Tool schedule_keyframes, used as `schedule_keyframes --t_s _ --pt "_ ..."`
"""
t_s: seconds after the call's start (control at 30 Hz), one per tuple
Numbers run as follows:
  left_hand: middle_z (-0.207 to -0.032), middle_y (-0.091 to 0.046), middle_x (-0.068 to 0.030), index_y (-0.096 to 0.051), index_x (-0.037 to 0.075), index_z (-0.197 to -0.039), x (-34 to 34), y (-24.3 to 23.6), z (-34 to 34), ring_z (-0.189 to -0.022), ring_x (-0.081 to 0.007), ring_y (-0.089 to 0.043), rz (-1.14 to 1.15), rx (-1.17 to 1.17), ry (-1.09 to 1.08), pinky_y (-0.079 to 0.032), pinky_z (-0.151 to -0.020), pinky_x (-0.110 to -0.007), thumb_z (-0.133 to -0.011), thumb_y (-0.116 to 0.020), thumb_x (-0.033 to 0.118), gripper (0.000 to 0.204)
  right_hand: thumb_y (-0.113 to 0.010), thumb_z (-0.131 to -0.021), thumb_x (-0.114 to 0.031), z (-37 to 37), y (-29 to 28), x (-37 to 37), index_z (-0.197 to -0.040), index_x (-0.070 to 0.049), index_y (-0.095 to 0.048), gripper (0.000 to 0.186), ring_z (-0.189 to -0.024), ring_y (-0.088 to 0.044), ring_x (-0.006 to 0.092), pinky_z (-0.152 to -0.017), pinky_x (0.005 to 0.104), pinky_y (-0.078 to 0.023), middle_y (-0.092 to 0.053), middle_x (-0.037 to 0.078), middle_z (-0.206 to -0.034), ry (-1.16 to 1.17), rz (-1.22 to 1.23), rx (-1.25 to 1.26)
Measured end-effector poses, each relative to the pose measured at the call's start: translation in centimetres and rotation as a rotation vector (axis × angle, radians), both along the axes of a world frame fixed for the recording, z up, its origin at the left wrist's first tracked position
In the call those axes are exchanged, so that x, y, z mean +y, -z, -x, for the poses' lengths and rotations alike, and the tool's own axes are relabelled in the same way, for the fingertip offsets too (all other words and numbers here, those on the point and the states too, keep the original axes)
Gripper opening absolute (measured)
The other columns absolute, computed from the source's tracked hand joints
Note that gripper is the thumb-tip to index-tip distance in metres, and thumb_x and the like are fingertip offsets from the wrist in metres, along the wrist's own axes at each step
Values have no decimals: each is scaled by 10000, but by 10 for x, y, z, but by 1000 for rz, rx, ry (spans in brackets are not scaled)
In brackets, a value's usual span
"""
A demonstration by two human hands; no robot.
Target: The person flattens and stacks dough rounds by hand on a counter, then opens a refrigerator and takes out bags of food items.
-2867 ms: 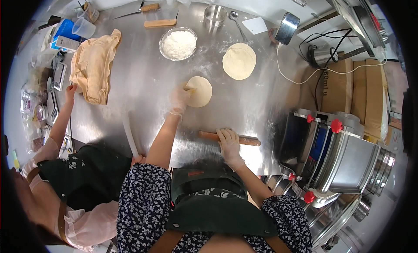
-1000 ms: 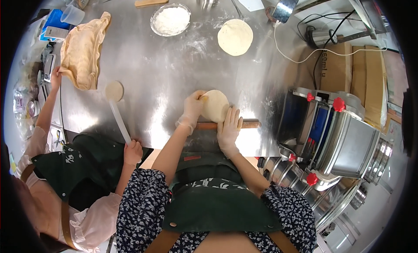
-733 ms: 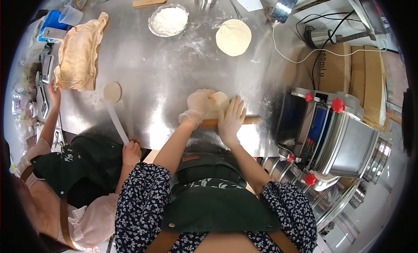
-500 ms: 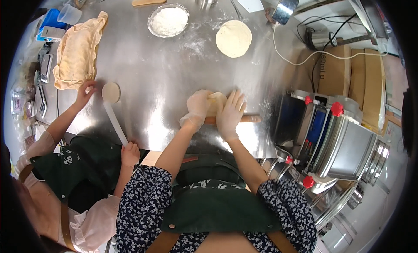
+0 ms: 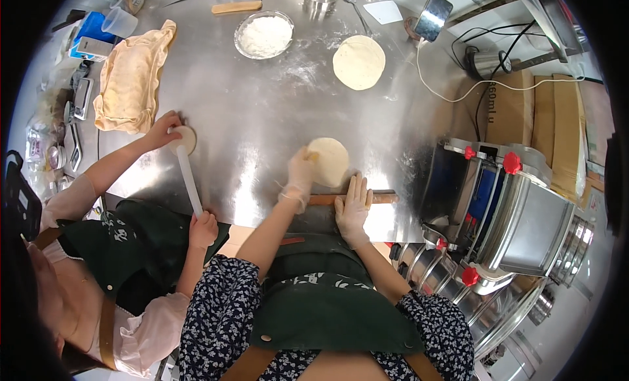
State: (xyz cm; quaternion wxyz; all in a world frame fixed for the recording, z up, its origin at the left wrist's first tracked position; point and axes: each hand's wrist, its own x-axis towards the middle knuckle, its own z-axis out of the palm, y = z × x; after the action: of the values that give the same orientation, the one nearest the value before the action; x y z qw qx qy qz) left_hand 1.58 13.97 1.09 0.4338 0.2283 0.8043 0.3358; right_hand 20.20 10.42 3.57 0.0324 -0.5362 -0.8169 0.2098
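A round flat piece of dough [image 5: 331, 163] lies on the steel table in front of me. My left hand [image 5: 301, 174], in a clear glove, pinches its left edge. Just nearer to me, a wooden rolling pin [image 5: 321, 199] lies crosswise along the dough's near side. My right hand [image 5: 354, 207], also gloved, rests flat on the pin, fingers stretched out and pointing away. Farther off sits a larger dough round [image 5: 359, 62], which neither hand touches.
At left a co-worker's hand [image 5: 164, 131] touches a small dough round [image 5: 187, 140] beside a white stick [image 5: 189, 184]. A big dough slab [image 5: 134, 79], a bowl of flour [image 5: 264, 35] and a phone [image 5: 433, 17] lie farther off. A metal machine [image 5: 517, 214] stands right.
My right hand has drawn back from beside the dough onto the rolling pin. More of the dough shows now. The co-worker's far hand has moved onto the small dough round. The view shifted slightly.
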Motion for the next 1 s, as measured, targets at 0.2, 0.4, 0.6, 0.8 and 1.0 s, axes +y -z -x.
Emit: schedule_keyframes --t_s 0.2,0.4,0.6,0.8,1.0 --pt "-993 -714 -197 -697 70 -1104 40 -23 110 -924 -274 -711 5 -38 17 -564 -810 -405 -887 -641 176 248 -527 -921 -285 8 0 7 -1481 67 -279 706 -1448 -240 421 -1158 555 -189 -268 240 -1565 11 -14 -13" --pt "-1009 -719 -85 -736 185 -1043 24 -7 22 -912 -301 -677 -44 327 590 -533 -809 -401 -826 -690 310 255 -562 -914 -298 18 11 12 -1473 69 -291 721 -1443 -253 407 -1161 547 -197 -307 224 -1548 85 -30 -143" --pt "-932 -718 -95 -742 171 -960 33 -17 11 -867 -307 -676 132 182 614 -520 -765 -402 -834 -656 373 253 -519 -961 -300 68 11 92 -1455 111 -283 685 -1440 -242 433 -1160 559 -198 -283 285 -1538 180 -211 -124" --pt "-957 -727 -59 -735 183 -934 16 -25 16 -944 -266 -673 243 238 523 -527 -803 -399 -832 -657 327 193 -498 -977 -310 64 13 83 -1466 114 -266 688 -1434 -250 440 -1174 536 -195 -275 300 -1536 204 -203 -205" --pt "-1001 -716 -128 -710 105 -989 7 -16 -7 -911 -336 -668 97 246 334 -524 -791 -411 -804 -715 245 232 -493 -972 -290 58 13 71 -1455 107 -297 655 -1430 -264 437 -1168 519 -211 -317 291 -1521 282 -181 -78"
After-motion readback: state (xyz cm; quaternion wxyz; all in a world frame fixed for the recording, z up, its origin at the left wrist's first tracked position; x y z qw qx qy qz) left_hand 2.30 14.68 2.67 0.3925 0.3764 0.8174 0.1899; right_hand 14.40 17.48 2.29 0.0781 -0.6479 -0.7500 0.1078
